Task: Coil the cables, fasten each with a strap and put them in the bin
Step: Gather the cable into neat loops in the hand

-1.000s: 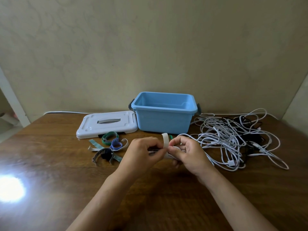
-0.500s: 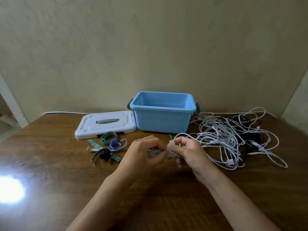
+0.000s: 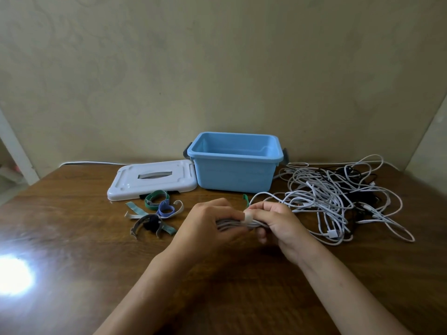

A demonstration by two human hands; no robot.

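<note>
Both hands hold a coiled white cable (image 3: 229, 224) just above the table in front of the blue bin (image 3: 235, 175). My left hand (image 3: 208, 226) grips the coil's left part. My right hand (image 3: 278, 222) grips its right part, with fingers on a pale strap (image 3: 248, 217) wound around the bundle's middle. The bin stands open and looks empty. A tangle of white and black cables (image 3: 338, 199) lies to the right. Loose straps (image 3: 157, 211) in green, blue and grey lie left of my hands.
The bin's white lid (image 3: 150, 182) lies flat to the left of the bin. One green strap (image 3: 245, 199) lies by the bin's front. The wooden table (image 3: 72, 238) has a bright glare spot at its left edge. A wall stands close behind.
The strap's free end stood up between my hands a second ago; it now lies wound tight around the coil. Both hands have stayed in the same place.
</note>
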